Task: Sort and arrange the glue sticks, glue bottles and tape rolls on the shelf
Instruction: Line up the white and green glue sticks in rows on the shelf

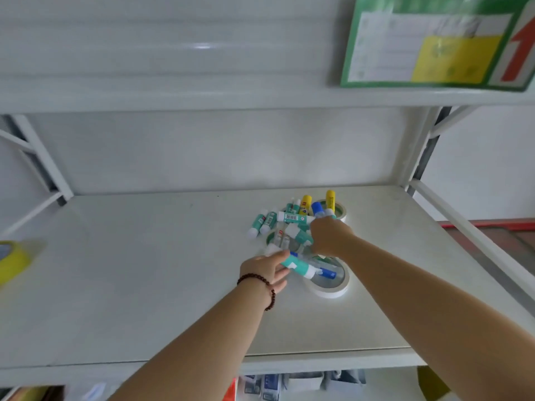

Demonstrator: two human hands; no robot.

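Left hand (265,270) grips teal glue stick (295,265) over white tape roll (328,289)

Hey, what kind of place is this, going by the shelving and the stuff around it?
Probably a stockroom or stationery storage area. A white metal shelf holds a loose pile of glue sticks and tape rolls, a green label card hangs on the tier above, and more packaged goods sit below.

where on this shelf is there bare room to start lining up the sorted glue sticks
The whole left and middle of the shelf is bare, between the yellow tape roll at the left edge and the pile. The back strip behind the pile is also free. It is crowded at centre-right, where the left hand and right hand work over the white tape roll.
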